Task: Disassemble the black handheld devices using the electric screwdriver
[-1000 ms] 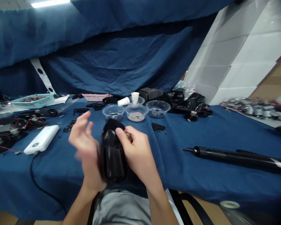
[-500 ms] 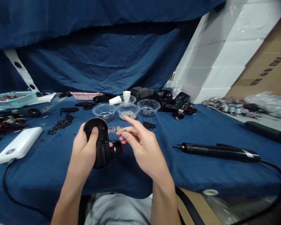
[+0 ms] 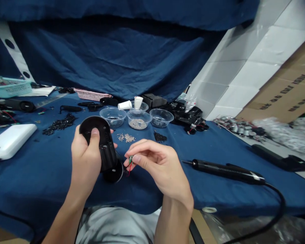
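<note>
My left hand (image 3: 85, 157) grips a black plastic cylindrical housing (image 3: 104, 142), its thumb pressed on the round top. A round black end piece (image 3: 114, 173) sits at the housing's lower end, partly hidden by it. My right hand (image 3: 159, 164) is close beside it, with thumb and fingertips pinching a tiny greenish part (image 3: 130, 160). A thin red wire (image 3: 129, 169) runs down from that part toward the housing. Its far end is hidden.
Loose silver screws (image 3: 125, 137) and black bits (image 3: 159, 136) lie on the blue cloth just ahead of my hands, below several clear plastic bowls (image 3: 138, 119). A black soldering iron (image 3: 226, 171) lies to the right, a white power bank (image 3: 7, 140) to the left.
My right hand's spread fingers have closed into a pinch on the tiny part with the red wire. The housing has tilted slightly, and the whole view has shifted as my head moved.
</note>
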Available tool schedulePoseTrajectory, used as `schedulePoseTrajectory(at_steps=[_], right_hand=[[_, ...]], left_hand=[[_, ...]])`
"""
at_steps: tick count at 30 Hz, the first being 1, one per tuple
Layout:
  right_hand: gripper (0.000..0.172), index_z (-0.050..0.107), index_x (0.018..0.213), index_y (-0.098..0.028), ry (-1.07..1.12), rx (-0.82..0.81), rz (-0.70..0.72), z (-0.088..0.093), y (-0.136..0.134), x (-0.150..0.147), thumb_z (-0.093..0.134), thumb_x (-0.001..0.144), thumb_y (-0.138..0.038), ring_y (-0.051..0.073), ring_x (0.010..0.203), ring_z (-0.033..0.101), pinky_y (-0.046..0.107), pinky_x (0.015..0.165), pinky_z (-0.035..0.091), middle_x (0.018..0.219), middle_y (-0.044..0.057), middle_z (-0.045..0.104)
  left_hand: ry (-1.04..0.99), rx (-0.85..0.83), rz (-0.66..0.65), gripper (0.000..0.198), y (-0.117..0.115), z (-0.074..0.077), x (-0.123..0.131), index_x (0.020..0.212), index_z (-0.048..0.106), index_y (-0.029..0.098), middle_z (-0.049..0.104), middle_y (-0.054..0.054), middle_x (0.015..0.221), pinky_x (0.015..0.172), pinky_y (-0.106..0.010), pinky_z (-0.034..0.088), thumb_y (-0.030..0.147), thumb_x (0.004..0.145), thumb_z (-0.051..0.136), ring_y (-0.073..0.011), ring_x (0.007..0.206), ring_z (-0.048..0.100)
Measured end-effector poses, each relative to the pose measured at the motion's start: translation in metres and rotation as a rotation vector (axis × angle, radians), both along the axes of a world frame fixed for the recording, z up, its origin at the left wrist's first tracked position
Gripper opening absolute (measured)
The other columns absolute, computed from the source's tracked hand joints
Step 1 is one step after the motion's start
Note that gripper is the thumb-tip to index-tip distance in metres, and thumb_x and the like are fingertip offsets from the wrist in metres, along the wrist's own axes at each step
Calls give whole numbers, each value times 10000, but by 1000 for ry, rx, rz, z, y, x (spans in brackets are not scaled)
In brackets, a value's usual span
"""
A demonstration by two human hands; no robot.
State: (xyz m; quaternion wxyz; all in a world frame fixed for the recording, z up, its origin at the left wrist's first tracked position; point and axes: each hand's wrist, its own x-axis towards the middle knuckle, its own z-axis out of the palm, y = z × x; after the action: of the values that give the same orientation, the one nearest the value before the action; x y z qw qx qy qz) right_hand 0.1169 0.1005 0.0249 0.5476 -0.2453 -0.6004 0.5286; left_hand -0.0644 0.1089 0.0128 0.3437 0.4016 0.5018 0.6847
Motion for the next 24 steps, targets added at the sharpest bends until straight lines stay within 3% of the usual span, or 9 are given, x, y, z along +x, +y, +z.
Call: schedulePoseTrajectory(at_steps=[2,7,12,17,24], right_hand=[[80,887,902,-240,12,41,-22,0,-2,-5,842,938,-186,137,765,808,260,716,703,948,9,820],[194,916,953,-284,-100,213,-318,-6,-2,-18,795,975,-134,163,909,799,271,769,697,1013,26,847],[155,919,948,-264,-110,207,-326,-7,-2,-24,810,964,-156,143,758,753,285,684,680,998,26,847],[179,921,965,-304,-231,323,-480,-9,-1,-23,825,966,-153,199,927,781,368,911,663,966,19,861],[209,912,964,-313,-279,367,-498,-11,1,-27,801,983,-137,206,969,798,375,922,635,987,10,872]], left_hand=[[40,2,-16,403,1,-2,0,1221,660,240,806,-62,1070,531,-300,603,597,1037,693,-197,651,719],[297,49,-88,298,-2,0,5,1105,725,246,793,-29,968,782,-354,631,530,1049,653,-252,848,756],[329,25,-66,263,-7,4,12,1072,677,248,721,0,860,669,-332,570,493,1044,586,-231,733,693],[344,66,-50,223,-8,4,13,1023,646,250,666,4,858,898,-355,597,456,1053,566,-255,920,726],[329,90,-54,225,-6,2,12,1068,654,238,736,-26,991,924,-337,583,434,1064,545,-245,980,729]])
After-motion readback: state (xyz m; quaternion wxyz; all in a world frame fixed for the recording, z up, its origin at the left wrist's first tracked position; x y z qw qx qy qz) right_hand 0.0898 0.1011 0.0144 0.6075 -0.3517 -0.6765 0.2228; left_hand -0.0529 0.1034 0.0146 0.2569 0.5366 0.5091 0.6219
